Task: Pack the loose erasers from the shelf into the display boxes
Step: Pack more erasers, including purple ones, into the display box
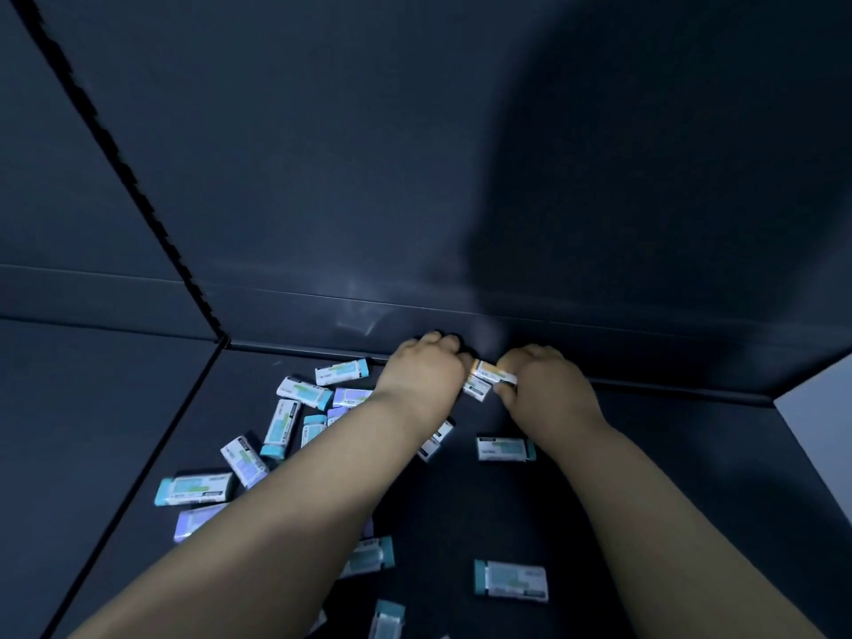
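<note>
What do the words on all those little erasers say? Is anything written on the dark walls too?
No text here can be read.
Teal eraser at the front right: print on its wrapper, too blurred to read.
Other loose erasers: same, too small or blurred.
Two erasers pinched by the right hand: printed, but blurred.
Shelf wall: no writing shows.

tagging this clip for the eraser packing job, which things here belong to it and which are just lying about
Job: loose erasers, held erasers pinched by right hand, left hand beside them, shelf.
Just there: back wall, notched upright strip, pale surface at far right. No display box shows.
</note>
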Available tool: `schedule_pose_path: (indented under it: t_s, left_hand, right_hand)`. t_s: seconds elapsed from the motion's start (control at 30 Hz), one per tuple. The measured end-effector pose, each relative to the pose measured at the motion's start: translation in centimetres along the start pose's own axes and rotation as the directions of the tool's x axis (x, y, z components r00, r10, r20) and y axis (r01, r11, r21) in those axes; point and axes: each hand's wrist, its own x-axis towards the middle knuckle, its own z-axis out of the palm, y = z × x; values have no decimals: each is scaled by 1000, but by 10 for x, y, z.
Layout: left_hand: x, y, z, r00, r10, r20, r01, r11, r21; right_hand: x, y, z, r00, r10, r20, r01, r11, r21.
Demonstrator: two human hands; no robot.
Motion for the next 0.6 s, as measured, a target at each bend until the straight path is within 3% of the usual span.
schedule_pose_path:
  t_s: [0.2,0.3,0.4,0.5,0.6]
  left_hand:
    - [-1,6,-1,999,-32,-3,32,999,30]
    - [-13,8,-10,997,-49,-55,51,998,24]
    - [-39,1,-24,993,-77,-86,78,997,6]
    - [-69,-4,-35,994,-106,-10,106,994,-19]
    - [-97,1,-32,977,-121,177,126,992,-19]
  right_hand:
    - [-2,-3,2,998,-7,-62,4,999,-41]
    - [-11,-3,-7,993,64,-102,-47,986,159]
    - [-31,-5,-24,994,106,24,-106,906,411]
    - [-58,-9,-35,981,-10,196,-72,911,407]
    - [-80,-24,-29,951,-100,291,-7,938,346]
